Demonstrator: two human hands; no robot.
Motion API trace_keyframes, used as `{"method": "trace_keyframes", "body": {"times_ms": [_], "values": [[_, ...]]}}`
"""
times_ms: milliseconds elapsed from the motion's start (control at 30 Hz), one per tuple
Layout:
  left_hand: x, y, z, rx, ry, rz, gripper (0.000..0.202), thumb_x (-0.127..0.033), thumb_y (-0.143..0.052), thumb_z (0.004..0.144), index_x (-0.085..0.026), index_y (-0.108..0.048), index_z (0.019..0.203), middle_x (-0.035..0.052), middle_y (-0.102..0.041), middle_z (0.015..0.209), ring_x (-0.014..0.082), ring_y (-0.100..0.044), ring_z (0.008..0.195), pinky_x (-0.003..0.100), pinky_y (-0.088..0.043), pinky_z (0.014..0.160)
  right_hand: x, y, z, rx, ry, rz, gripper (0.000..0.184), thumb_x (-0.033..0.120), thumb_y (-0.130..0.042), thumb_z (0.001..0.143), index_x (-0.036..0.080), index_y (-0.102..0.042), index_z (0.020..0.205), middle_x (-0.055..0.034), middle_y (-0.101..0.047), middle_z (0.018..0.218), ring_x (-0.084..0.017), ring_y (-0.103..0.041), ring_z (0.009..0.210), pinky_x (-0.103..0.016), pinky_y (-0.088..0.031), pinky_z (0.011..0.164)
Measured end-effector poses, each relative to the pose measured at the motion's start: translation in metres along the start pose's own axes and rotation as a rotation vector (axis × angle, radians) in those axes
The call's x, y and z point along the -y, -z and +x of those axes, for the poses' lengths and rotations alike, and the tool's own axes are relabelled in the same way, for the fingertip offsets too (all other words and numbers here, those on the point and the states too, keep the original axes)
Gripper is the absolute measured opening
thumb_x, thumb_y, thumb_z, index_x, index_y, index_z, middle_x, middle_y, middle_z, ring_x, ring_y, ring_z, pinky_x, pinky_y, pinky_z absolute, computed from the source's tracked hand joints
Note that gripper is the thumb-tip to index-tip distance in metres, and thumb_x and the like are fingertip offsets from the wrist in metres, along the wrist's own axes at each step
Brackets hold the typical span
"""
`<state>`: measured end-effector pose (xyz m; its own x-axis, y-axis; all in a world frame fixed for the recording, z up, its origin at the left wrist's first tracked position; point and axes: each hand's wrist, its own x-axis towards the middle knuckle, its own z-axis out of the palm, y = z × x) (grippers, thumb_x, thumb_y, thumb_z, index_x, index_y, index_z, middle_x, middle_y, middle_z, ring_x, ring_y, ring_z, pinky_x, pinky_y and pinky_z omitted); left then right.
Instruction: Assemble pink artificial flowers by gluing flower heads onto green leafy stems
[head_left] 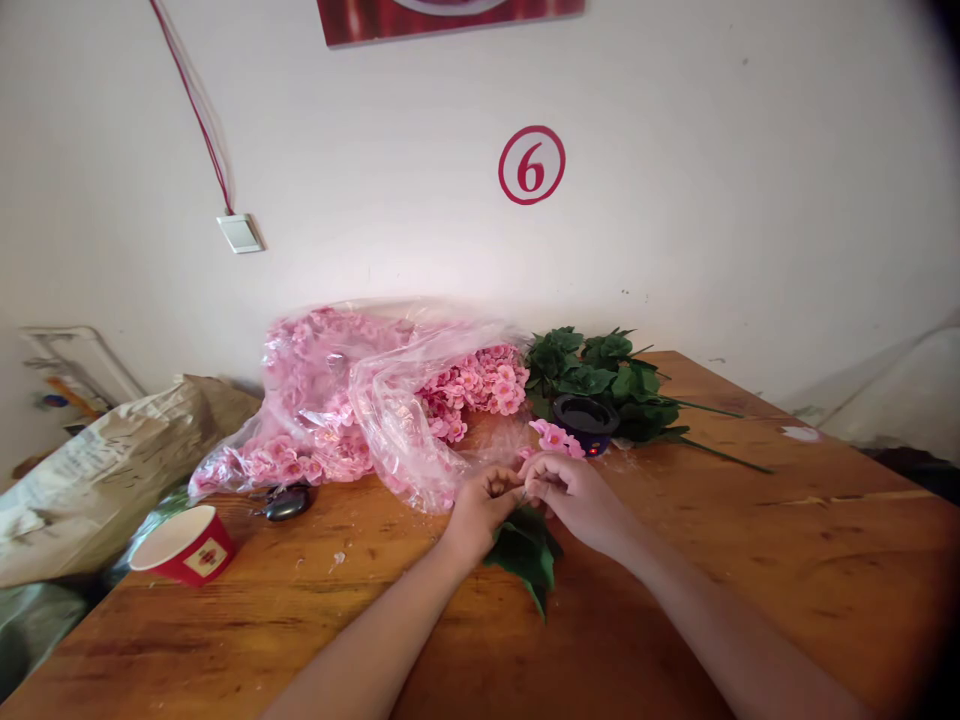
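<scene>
My left hand [484, 510] and my right hand [576, 492] meet over the table, thumbs and fingers pinched together. Between them they grip the upper end of an artificial leaf sprig [525, 555], whose dark green leaves hang below my fingers. The exact pinch point is hidden by the fingers. Just beyond my right hand is a small cluster of pink artificial flowers [556, 438]; I cannot tell whether it is held or lies behind the hand. A small dark round pot [586, 418] with a lit red light stands close behind that cluster.
A clear plastic bag [397, 440] full of pink artificial flowers lies at the back. Green leaf stems [622, 385] are piled behind the pot. To the left are a red and white paper cup [184, 548] and a black object [287, 502]. The wooden table [750, 570] meets a white wall.
</scene>
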<state>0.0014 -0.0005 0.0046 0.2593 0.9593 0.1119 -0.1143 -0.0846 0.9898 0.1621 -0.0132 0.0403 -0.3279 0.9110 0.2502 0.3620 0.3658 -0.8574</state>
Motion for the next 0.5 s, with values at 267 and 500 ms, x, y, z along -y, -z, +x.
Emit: {"method": "trace_keyframes", "body": {"times_ms": [267, 500], "values": [[-0.002, -0.003, -0.006, 0.045, -0.028, -0.106, 0.04, -0.052, -0.063, 0.08, -0.013, -0.06, 0.074, -0.0014, -0.054, 0.061, 0.0096, -0.046, 0.055, 0.022, -0.035, 0.054, -0.012, -0.009, 0.002, -0.06, -0.013, -0.006, 0.023, 0.039, -0.047, 0.09, 0.021, -0.051, 0.076, -0.001, -0.059, 0.072, -0.016, -0.057, 0.065, -0.027, -0.044, 0.06], [-0.012, 0.0, -0.013, 0.053, -0.094, 0.291, 0.033, -0.036, -0.078, 0.066, -0.015, -0.062, 0.086, -0.0055, -0.047, 0.062, 0.0089, -0.04, 0.057, 0.022, -0.029, 0.054, -0.02, -0.01, 0.006, -0.082, -0.05, 0.001, 0.019, 0.034, -0.048, 0.088, 0.021, -0.051, 0.074, -0.0009, -0.06, 0.069, -0.017, -0.057, 0.064, -0.029, -0.042, 0.061]]}}
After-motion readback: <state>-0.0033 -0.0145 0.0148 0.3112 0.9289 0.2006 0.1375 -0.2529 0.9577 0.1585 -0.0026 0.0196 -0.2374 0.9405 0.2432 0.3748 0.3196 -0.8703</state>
